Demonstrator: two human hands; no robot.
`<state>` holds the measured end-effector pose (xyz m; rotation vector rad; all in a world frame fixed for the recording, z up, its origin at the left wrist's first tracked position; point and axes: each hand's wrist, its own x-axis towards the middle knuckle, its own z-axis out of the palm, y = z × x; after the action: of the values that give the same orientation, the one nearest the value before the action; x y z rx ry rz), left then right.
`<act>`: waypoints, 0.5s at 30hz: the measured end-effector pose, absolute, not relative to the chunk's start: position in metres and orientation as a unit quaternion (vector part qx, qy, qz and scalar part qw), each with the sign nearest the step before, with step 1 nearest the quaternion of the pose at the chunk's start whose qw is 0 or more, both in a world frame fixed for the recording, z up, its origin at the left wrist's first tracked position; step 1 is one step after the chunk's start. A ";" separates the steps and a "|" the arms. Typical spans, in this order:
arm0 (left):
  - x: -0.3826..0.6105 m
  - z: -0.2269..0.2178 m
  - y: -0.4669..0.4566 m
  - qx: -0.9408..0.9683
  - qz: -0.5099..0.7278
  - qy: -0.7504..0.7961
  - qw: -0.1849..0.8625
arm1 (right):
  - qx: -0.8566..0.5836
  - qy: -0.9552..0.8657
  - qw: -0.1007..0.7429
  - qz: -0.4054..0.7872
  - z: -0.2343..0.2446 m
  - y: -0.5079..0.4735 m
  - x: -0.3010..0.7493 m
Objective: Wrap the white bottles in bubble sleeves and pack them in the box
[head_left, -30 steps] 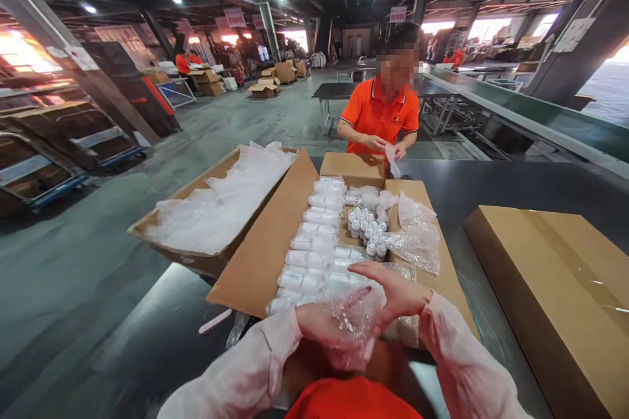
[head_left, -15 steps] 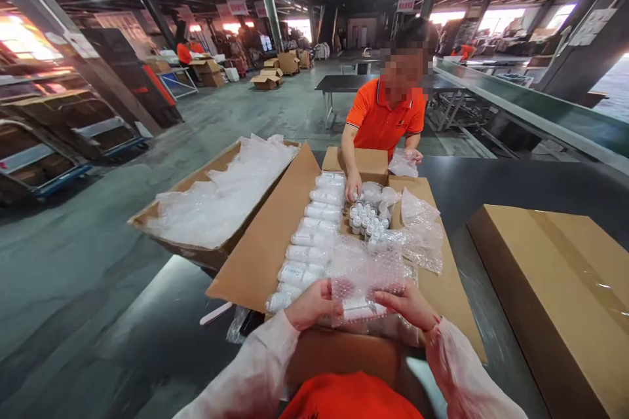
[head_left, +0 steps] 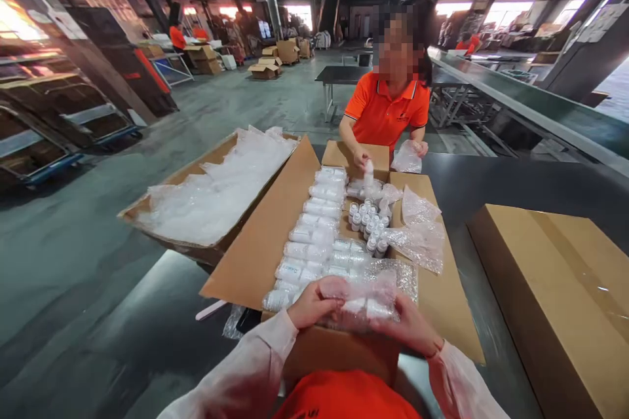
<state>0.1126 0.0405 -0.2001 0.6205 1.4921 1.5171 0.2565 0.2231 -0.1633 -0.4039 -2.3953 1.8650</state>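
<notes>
My left hand (head_left: pixel 314 304) and my right hand (head_left: pixel 411 326) both grip a small white bottle wrapped in bubble wrap (head_left: pixel 362 302), held over the near end of an open cardboard box (head_left: pixel 255 255). Inside the box lie rows of bubble-wrapped bottles (head_left: pixel 314 236) on the left and a cluster of upright unwrapped white bottles (head_left: pixel 367 224) in the middle. Loose bubble-wrap bags (head_left: pixel 417 236) rest on the box's right flap. Both my arms wear thin translucent sleeves.
Across the box a person in an orange shirt (head_left: pixel 388 114) holds a bottle and a bubble bag (head_left: pixel 407 158). A second open box of bubble bags (head_left: pixel 216 190) stands at the left. A closed carton (head_left: pixel 555 294) lies on the dark table at the right.
The bubble wrap was spread out flat between my hands; now it is folded tight round the bottle. The person opposite has lifted a bottle out of the box.
</notes>
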 end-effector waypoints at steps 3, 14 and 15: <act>0.110 -0.207 0.038 0.224 0.608 0.616 0.448 | -0.049 -0.816 0.065 0.572 -0.164 0.226 0.257; 0.093 -0.188 0.073 0.495 0.489 0.678 0.236 | -0.365 -0.577 -0.027 0.730 -0.194 0.222 0.226; 0.081 -0.189 0.087 0.479 0.490 0.693 0.222 | -0.365 -0.573 -0.015 0.734 -0.191 0.226 0.224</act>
<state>0.0806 0.0866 -0.1893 1.3242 1.9163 1.3550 0.2239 0.2259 -0.1910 -1.1574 -1.8169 2.3283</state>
